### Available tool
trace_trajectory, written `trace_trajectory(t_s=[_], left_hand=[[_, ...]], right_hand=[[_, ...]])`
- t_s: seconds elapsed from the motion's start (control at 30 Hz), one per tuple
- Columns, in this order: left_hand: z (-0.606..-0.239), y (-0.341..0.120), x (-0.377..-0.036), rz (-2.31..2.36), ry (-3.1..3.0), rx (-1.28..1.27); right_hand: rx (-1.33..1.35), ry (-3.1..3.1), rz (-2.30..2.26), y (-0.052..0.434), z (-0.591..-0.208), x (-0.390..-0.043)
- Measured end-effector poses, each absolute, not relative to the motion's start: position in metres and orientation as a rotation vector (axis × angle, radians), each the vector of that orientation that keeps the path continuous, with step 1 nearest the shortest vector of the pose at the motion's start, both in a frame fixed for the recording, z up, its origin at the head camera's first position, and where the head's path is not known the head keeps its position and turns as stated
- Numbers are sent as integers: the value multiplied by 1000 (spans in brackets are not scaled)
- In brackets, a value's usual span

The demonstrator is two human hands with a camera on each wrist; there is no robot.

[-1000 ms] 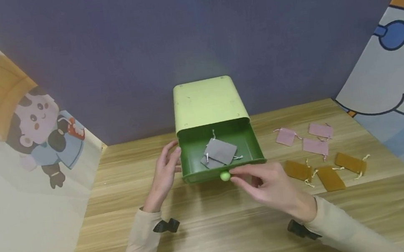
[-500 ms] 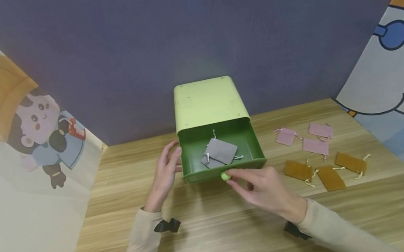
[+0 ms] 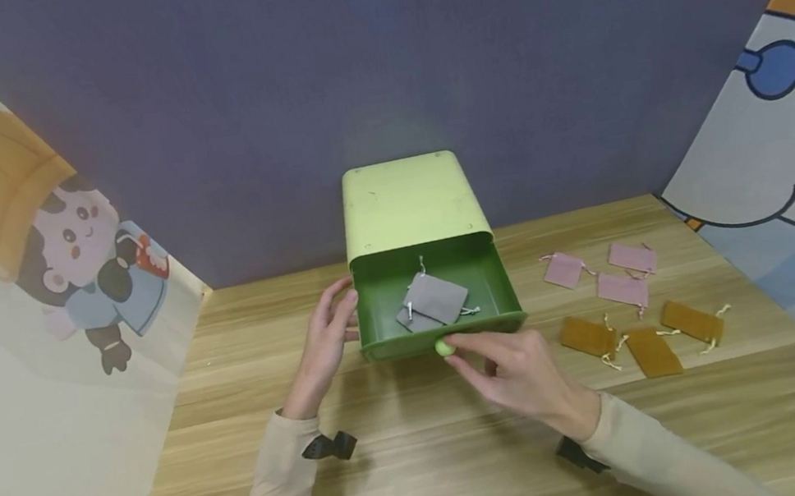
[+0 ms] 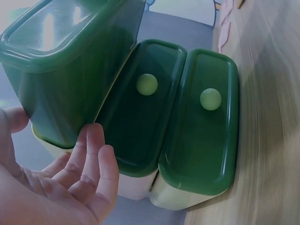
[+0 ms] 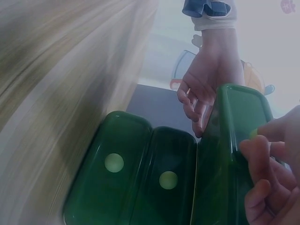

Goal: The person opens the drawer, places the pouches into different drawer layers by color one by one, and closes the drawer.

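Drawer cabinet, light green shell, one unit on the wooden table. Three dark green drawers: the top drawer pulled out, the two lower drawers pushed in, each of the lower pair showing one pale green knob in the left wrist view.

Grey pouches inside the open top drawer: apparently two, overlapping, though the count is hard to confirm from above.

Pink pouches: three, on the table right of the cabinet. Brown pouches: three, nearer the table's front edge, just in front of the pink ones.

Change from a second ago: the right hand has drawn in closer to the drawer front and its wrist has shifted slightly left; drawer, cabinet and pouches lie as before.

Right hand: thumb and forefinger pinch the knob of the open drawer, remaining fingers loosely curled below, forearm entering from the lower right.

Left hand: fingers nearly straight, resting flat against the left side of the open drawer, grasping nothing.
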State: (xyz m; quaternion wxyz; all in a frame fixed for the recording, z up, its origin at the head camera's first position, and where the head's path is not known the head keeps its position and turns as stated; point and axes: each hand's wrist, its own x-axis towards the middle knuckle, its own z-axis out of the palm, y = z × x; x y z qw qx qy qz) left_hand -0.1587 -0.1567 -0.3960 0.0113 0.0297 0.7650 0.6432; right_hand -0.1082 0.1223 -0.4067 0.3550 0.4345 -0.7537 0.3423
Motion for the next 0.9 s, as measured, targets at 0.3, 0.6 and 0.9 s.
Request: trace_trajectory(t_s=[0.3, 0.6, 0.9], left_hand=[[-395, -156, -158, 2014, 2380, 103], [-396, -157, -158, 2032, 2365, 110], [-396, -156, -157, 2042, 2359, 96]], right_hand=[[1112, -1957, 900, 123, -407, -108], [1087, -1974, 925, 122, -404, -107], [1056, -1998, 938, 121, -404, -107]])
